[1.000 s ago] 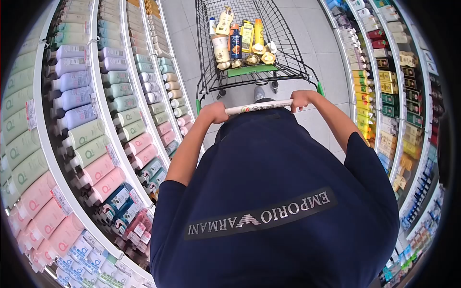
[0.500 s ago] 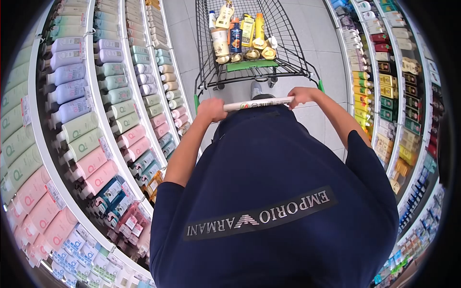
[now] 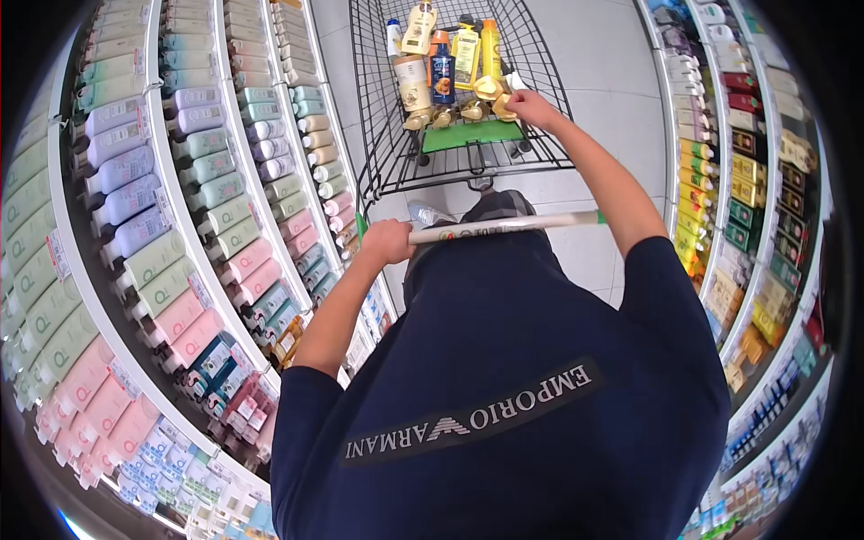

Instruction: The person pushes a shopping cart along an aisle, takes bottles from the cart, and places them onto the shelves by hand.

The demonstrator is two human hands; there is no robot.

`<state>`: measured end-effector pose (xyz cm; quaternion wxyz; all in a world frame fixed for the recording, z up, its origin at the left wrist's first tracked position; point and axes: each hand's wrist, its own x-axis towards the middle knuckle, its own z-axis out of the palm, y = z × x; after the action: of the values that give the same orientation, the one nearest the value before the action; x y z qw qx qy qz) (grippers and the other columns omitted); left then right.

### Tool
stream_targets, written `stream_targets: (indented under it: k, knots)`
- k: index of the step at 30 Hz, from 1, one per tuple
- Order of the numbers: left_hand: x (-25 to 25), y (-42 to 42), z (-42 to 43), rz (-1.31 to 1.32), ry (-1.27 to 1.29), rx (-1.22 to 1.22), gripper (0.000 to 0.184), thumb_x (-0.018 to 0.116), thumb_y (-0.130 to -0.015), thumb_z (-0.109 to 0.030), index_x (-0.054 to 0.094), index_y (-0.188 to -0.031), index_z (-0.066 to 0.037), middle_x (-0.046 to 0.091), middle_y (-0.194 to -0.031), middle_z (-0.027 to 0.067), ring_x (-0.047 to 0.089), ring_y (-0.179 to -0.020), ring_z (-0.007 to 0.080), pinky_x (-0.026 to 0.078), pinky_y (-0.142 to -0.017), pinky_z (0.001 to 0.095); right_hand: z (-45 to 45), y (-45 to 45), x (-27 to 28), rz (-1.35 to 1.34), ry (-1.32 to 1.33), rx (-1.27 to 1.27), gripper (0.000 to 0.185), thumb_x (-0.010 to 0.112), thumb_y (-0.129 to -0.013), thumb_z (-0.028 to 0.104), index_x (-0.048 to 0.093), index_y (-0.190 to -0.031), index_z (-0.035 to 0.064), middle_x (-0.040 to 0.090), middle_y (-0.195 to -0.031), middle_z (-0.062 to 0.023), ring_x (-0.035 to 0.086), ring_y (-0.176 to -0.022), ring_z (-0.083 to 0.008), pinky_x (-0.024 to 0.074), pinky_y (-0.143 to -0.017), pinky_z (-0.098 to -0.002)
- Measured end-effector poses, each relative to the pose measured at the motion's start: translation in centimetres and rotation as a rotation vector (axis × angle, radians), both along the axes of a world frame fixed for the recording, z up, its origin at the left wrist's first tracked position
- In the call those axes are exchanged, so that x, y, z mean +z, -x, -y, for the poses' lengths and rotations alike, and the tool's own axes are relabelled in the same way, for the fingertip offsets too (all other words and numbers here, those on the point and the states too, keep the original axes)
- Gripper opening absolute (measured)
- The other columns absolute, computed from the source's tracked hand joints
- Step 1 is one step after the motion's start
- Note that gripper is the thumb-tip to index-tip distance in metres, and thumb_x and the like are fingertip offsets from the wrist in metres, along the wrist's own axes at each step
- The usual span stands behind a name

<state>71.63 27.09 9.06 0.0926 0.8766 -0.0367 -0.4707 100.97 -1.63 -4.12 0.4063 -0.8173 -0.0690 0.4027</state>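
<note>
My left hand (image 3: pixel 387 241) is wrapped round the left end of the white handle (image 3: pixel 504 227) of a black wire shopping cart (image 3: pixel 551 135). Inside the cart, my right hand (image 3: pixel 535 110) has its fingers curled at a gold-capped bottle (image 3: pixel 504 108) on the right end of the front row. Their tips are partly hidden, and how firmly they grip does not show. Left of it stand a dark blue bottle (image 3: pixel 442 76) with an orange cap, a beige container (image 3: pixel 412 83), a cream bottle (image 3: pixel 419 29), a yellow pump bottle (image 3: pixel 466 56) and a tall yellow bottle (image 3: pixel 490 52).
Shelves of pastel pump bottles (image 3: pixel 126 171) line the left side. On the right, shelves hold yellow bottles (image 3: pixel 691 198) and dark green boxes (image 3: pixel 740 216). Grey floor tiles (image 3: pixel 605 148) run along the aisle. A green panel (image 3: pixel 472 135) sits at the cart's near end.
My right hand has left the handle and moved forward to the bottles in the cart. My left hand still grips the handle, which now sits lower in view.
</note>
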Motion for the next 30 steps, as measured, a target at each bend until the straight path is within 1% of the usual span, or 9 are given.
stream_targets:
  k: [1, 3, 4, 5, 8, 15, 25, 29, 30]
  knots:
    - [-0.1, -0.1, 0.1, -0.003, -0.004, -0.005, 0.03, 0.059, -0.076, -0.033, 0.07, -0.091, -0.009, 0.07, -0.088, 0.0174, 0.068, -0.086, 0.0341, 0.054, -0.079, 0.0455, -0.6, -0.6, -2.0, -0.008, -0.007, 0.014, 0.026, 0.068, -0.079, 0.028, 0.065, -0.089, 0.0042, 0.066, -0.08, -0.0073, 0.063, -0.077, -0.0201, 0.0512, -0.071, -0.033]
    - [-0.1, 0.1, 0.3, 0.002, -0.007, 0.027, 0.03, 0.06, -0.075, -0.034, 0.07, -0.089, -0.01, 0.069, -0.086, 0.0171, 0.068, -0.084, 0.0344, 0.054, -0.077, 0.0457, -1.7, -1.8, -5.1, 0.401, 0.157, 0.17, 0.036, 0.069, -0.077, 0.027, 0.061, -0.106, 0.0058, 0.066, -0.099, -0.0144, 0.064, -0.094, -0.0307, 0.052, -0.083, -0.0382]
    - [0.0, 0.1, 0.5, -0.008, -0.003, 0.031, 0.03, 0.061, -0.074, -0.035, 0.069, -0.088, -0.01, 0.069, -0.084, 0.017, 0.068, -0.083, 0.0348, 0.054, -0.077, 0.0459, -2.6, -2.3, -5.5, 0.376, 0.285, 0.234, 0.055, 0.07, -0.075, 0.025, 0.052, -0.124, 0.01, 0.056, -0.124, -0.019, 0.058, -0.111, -0.036, 0.0495, -0.093, -0.0434]
    - [0.0, 0.1, 0.6, -0.016, 0.001, 0.038, 0.03, 0.063, -0.073, -0.036, 0.069, -0.088, -0.01, 0.069, -0.082, 0.0169, 0.068, -0.081, 0.0352, 0.054, -0.076, 0.046, -3.3, -2.9, -5.8, 0.373, 0.274, 0.266, 0.055, 0.07, -0.075, 0.025, 0.052, -0.124, 0.01, 0.056, -0.124, -0.019, 0.058, -0.111, -0.036, 0.0495, -0.093, -0.0434]
    - [0.2, -0.1, 1.2, -0.047, 0.005, 0.098, 0.03, 0.066, -0.071, -0.036, 0.067, -0.086, -0.01, 0.068, -0.079, 0.0163, 0.067, -0.077, 0.0358, 0.054, -0.071, 0.0456, -5.0, -3.7, -7.9, 0.488, 0.43, 0.422, 0.076, 0.074, -0.072, 0.023, 0.04, -0.139, 0.0139, 0.043, -0.141, -0.0173, 0.054, -0.118, -0.0359, 0.0482, -0.097, -0.0464]
    - [0.4, 0.0, 1.8, -0.116, 0.071, 0.164, 0.029, 0.067, -0.071, -0.035, 0.064, -0.086, -0.01, 0.066, -0.072, 0.0141, 0.067, -0.071, 0.0352, 0.054, -0.066, 0.0466, -6.7, -4.6, -10.5, 0.342, 0.465, 0.55, 0.072, 0.07, -0.077, 0.014, 0.037, -0.141, 0.0163, 0.048, -0.134, -0.0149, 0.056, -0.115, -0.0374, 0.0497, -0.094, -0.0438]
    - [-0.2, 0.7, 2.6, -0.17, 0.15, 0.253, 0.033, 0.07, -0.072, -0.036, 0.062, -0.093, -0.012, 0.067, -0.072, 0.0098, 0.067, -0.07, 0.0316, 0.053, -0.065, 0.0431, -5.9, -4.5, -12.8, 0.501, 0.399, 0.642, 0.072, 0.074, -0.076, 0.017, 0.038, -0.138, 0.0181, 0.041, -0.141, -0.0121, 0.055, -0.115, -0.0371, 0.0509, -0.092, -0.0459]
    - [-0.2, 0.9, 2.7, -0.108, 0.204, 0.279, 0.031, 0.069, -0.072, -0.035, 0.061, -0.092, -0.013, 0.066, -0.07, 0.0099, 0.067, -0.068, 0.031, 0.053, -0.063, 0.0434, -6.0, -5.3, -13.4, 0.506, 0.317, 0.653, 0.06, 0.075, -0.075, 0.019, 0.046, -0.129, 0.0158, 0.048, -0.136, -0.0091, 0.06, -0.107, -0.0338, 0.0517, -0.086, -0.0443]
    - [-0.1, 0.8, 2.7, -0.093, 0.205, 0.291, 0.03, 0.069, -0.072, -0.033, 0.061, -0.092, -0.013, 0.066, -0.069, 0.0098, 0.067, -0.067, 0.0311, 0.053, -0.062, 0.0435, -6.0, -5.4, -13.1, 0.529, 0.298, 0.648, 0.057, 0.076, -0.074, 0.021, 0.049, -0.124, 0.0132, 0.054, -0.128, -0.0101, 0.061, -0.103, -0.0333, 0.051, -0.084, -0.0445]
